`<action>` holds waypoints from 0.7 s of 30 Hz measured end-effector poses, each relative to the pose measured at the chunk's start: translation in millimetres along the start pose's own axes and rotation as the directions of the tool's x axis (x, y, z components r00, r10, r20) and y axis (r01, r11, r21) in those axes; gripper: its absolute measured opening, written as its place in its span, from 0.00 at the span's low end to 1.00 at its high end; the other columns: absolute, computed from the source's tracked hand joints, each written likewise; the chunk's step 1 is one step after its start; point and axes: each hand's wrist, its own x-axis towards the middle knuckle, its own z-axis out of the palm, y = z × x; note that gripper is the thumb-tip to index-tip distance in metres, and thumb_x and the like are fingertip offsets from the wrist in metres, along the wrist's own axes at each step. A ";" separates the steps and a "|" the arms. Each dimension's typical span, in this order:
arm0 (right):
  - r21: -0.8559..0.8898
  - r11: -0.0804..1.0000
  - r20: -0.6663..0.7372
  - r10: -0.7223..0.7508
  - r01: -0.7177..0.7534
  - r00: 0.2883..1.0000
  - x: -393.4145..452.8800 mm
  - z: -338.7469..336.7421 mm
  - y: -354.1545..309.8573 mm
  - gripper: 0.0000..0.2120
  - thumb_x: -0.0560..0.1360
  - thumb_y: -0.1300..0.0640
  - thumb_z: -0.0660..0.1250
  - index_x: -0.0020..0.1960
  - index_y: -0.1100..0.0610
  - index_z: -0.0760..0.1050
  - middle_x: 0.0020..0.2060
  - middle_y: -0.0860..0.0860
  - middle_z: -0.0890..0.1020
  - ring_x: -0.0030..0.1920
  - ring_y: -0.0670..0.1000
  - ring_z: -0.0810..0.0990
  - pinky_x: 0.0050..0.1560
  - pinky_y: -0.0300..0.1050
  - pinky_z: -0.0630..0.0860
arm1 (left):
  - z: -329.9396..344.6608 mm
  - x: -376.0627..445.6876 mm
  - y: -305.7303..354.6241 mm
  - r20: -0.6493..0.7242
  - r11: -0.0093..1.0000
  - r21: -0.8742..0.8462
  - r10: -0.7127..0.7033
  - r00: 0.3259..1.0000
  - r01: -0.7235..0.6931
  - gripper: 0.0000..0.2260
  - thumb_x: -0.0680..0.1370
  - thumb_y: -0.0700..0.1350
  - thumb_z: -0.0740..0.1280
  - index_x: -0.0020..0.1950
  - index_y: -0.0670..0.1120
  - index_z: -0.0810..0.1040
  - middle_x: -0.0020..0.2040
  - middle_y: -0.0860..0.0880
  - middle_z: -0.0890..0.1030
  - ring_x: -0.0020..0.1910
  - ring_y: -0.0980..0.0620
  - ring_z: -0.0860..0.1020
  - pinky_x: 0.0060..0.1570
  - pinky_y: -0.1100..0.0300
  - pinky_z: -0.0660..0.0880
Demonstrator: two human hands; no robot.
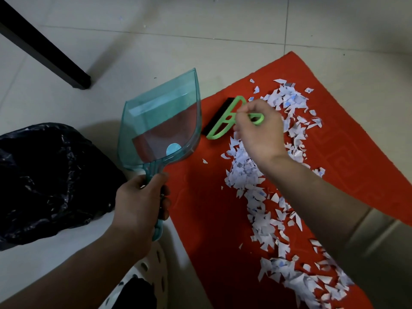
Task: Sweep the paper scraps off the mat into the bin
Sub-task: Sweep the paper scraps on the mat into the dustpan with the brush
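Note:
A red mat (207, 208) lies on the tiled floor, strewn with several white paper scraps (260, 197) in a long band from its far middle to its near right corner. My left hand (142, 204) grips the handle of a clear teal dustpan (160, 126), which is lifted over the mat's left edge, empty. My right hand (258, 130) pinches the looped handle of a green brush (225, 121) with a black bristle strip, lying on the mat just right of the dustpan. A bin lined with a black bag (44, 179) stands at the left.
A black furniture leg (44, 47) slants across the upper left floor. A white perforated shoe (145, 277) shows at the bottom centre. Pale floor tiles (200, 23) surround the mat.

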 end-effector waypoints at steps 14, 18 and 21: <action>0.053 0.998 0.035 -0.047 0.045 0.998 -31.5 -5.5 -6.4 0.12 0.76 0.62 0.64 0.35 0.52 0.72 0.30 0.45 0.75 0.32 0.42 0.73 0.36 0.41 0.72 | -4.9 -7.5 -4.3 -0.019 1.000 -0.009 0.025 0.999 -0.026 0.07 0.78 0.43 0.67 0.47 0.39 0.76 0.32 0.47 0.74 0.26 0.54 0.71 0.25 0.59 0.69; -0.041 0.999 0.188 0.013 -0.005 0.982 -44.1 12.6 6.9 0.07 0.76 0.61 0.64 0.41 0.52 0.77 0.38 0.45 0.80 0.42 0.52 0.80 0.49 0.57 0.79 | -5.2 -10.8 -5.9 -0.012 0.999 -0.003 0.036 0.999 -0.036 0.06 0.78 0.43 0.67 0.47 0.39 0.76 0.32 0.48 0.74 0.26 0.54 0.70 0.25 0.59 0.68; -0.119 0.993 0.181 0.024 -0.002 0.983 -48.1 0.3 10.9 0.07 0.78 0.61 0.63 0.43 0.57 0.77 0.38 0.49 0.80 0.35 0.54 0.79 0.36 0.52 0.79 | -7.4 -13.4 -7.8 -0.003 0.999 -0.008 0.033 0.999 -0.033 0.07 0.78 0.43 0.67 0.48 0.39 0.76 0.32 0.48 0.74 0.27 0.54 0.70 0.25 0.59 0.68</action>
